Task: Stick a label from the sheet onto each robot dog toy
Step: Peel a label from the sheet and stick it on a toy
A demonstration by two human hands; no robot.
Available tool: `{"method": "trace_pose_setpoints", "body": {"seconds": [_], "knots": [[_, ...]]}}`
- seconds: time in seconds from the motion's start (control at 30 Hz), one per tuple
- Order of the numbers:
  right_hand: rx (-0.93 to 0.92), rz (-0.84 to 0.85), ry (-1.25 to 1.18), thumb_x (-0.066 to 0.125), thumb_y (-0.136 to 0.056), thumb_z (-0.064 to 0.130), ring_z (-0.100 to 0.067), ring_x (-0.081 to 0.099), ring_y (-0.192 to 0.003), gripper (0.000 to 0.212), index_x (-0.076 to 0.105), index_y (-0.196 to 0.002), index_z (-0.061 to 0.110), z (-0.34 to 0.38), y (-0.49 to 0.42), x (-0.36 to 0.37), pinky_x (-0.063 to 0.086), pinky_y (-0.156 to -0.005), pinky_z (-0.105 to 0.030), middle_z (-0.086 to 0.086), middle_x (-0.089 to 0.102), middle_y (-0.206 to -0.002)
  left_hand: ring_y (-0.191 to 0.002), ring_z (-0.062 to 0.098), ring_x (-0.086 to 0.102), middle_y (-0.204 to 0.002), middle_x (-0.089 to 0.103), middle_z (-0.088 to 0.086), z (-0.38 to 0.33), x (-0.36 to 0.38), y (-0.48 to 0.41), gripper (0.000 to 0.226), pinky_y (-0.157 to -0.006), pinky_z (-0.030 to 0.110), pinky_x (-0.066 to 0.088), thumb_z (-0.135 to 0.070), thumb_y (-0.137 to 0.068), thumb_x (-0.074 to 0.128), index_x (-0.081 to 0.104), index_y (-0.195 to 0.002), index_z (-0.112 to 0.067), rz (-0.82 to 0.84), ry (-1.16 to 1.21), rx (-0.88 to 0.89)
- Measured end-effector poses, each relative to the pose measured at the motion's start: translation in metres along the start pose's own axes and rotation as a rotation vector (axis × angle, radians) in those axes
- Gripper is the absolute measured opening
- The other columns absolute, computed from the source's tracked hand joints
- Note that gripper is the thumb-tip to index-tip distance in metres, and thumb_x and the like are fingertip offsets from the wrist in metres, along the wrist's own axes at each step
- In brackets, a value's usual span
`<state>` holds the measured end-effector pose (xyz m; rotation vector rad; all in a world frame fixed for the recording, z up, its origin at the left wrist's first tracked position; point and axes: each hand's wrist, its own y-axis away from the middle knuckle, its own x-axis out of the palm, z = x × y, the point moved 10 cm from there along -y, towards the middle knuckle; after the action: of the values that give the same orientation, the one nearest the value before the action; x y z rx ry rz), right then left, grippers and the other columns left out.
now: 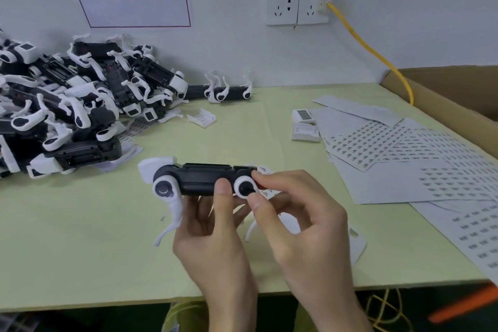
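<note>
Held toy: one robot dog toy (pixel 204 179), black body with white legs, lies sideways above the table (pixel 80 237), in both hands.
Left hand (pixel 213 237): grip curled round the toy's underside, thumb pressed on the black body.
Right hand (pixel 304 224): thumb and forefinger pinch the toy's rear end at the white hip joint.
Toy pile (pixel 67 105): too tangled to count, heaped at the table's far left; one more toy (pixel 229 90) lies apart beside it.
Label sheets (pixel 390 148): several overlapping, on the table's right side.
Loose white parts: one (pixel 202 117) centre, two (pixel 304 125) near the sheets.
Wall sockets (pixel 299 4): two.
Cardboard box (pixel 444 94): one, far right.
</note>
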<state>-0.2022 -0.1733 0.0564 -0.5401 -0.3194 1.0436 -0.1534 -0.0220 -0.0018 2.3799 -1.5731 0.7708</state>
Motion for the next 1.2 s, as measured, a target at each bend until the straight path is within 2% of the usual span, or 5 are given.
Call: {"method": "trace_pose_setpoints", "body": {"seconds": [0.3, 0.5, 0.73, 1.03, 1.2], "knots": [[0.019, 0.025, -0.021, 0.075, -0.084, 0.017, -0.018, 0.071, -0.078, 0.016, 0.076, -0.099, 0.021, 0.0, 0.001, 0.004, 0.054, -0.071, -0.02, 0.008, 0.07, -0.098, -0.076, 0.018, 0.076, -0.095, 0.079, 0.002, 0.007, -0.006, -0.001, 0.056, -0.061, 0.02, 0.056, -0.062, -0.084, 0.061, 0.075, -0.11, -0.014, -0.029, -0.024, -0.051], [0.132, 0.141, 0.023, 0.072, -0.086, 0.036, -0.009, 0.059, -0.123, 0.03, 0.063, -0.114, 0.036, -0.017, -0.001, 0.008, 0.053, -0.094, -0.028, 0.017, 0.062, -0.125, -0.084, 0.024, 0.077, -0.099, 0.079, 0.008, 0.011, 0.008, 0.0, 0.043, -0.063, 0.023, 0.058, -0.056, -0.09, 0.063, 0.074, -0.109, -0.019, 0.112, -0.023, -0.102], [0.245, 0.223, -0.072, 0.071, -0.085, 0.04, -0.011, 0.066, -0.114, 0.031, 0.066, -0.116, 0.038, -0.03, -0.004, 0.012, 0.056, -0.096, -0.044, 0.013, 0.071, -0.117, -0.098, 0.029, 0.076, -0.106, 0.079, 0.009, 0.013, 0.018, 0.0, 0.042, -0.071, 0.027, 0.06, -0.039, -0.084, 0.076, 0.073, -0.118, -0.014, 0.272, 0.039, -0.148], [0.252, 0.098, -0.295, 0.068, -0.089, 0.026, -0.024, 0.07, -0.112, 0.03, 0.077, -0.117, 0.03, -0.028, -0.014, -0.012, 0.056, -0.097, -0.049, -0.003, 0.076, -0.114, -0.107, 0.039, 0.069, -0.105, 0.076, 0.017, 0.016, 0.059, 0.026, 0.033, -0.095, 0.056, 0.052, -0.041, -0.082, 0.074, 0.077, -0.11, -0.024, 0.813, -0.164, -0.081], [0.241, 0.084, -0.33, 0.07, -0.087, 0.024, -0.017, 0.075, -0.101, 0.026, 0.08, -0.111, 0.028, -0.024, -0.014, -0.024, 0.058, -0.08, -0.021, -0.003, 0.079, -0.105, -0.103, 0.023, 0.074, -0.107, 0.078, 0.008, 0.016, 0.06, 0.03, 0.039, -0.086, 0.03, 0.056, -0.04, -0.084, 0.068, 0.075, -0.119, -0.022, 0.826, -0.159, -0.015]]}}
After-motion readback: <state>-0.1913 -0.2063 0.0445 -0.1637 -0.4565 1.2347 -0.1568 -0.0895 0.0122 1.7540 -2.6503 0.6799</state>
